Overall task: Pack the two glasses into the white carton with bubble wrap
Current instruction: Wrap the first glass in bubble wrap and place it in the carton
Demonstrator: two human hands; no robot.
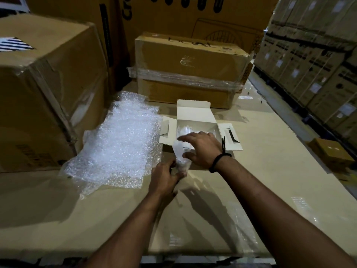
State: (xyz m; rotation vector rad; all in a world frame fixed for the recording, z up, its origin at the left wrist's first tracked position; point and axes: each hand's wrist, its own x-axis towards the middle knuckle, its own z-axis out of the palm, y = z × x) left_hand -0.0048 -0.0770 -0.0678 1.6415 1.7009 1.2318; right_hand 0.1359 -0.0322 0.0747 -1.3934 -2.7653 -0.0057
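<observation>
The white carton (195, 115) lies open on a cardboard surface, its flaps spread left, right and back. A wrapped glass (186, 130) shows inside it at the left. A second glass in bubble wrap (180, 154) is tilted at the carton's near edge, its upper end over the opening. My left hand (164, 176) grips its lower end. My right hand (201, 149) lies over its upper part with fingers spread and thumb against the wrap. A loose bubble wrap sheet (123, 144) lies to the left of the carton.
A large brown box (44, 89) stands at the left, touching the loose sheet. A taped brown box (191, 70) sits just behind the carton. Stacked boxes (316, 60) line the right side beyond a glossy floor aisle. A small box (331, 154) lies on the floor.
</observation>
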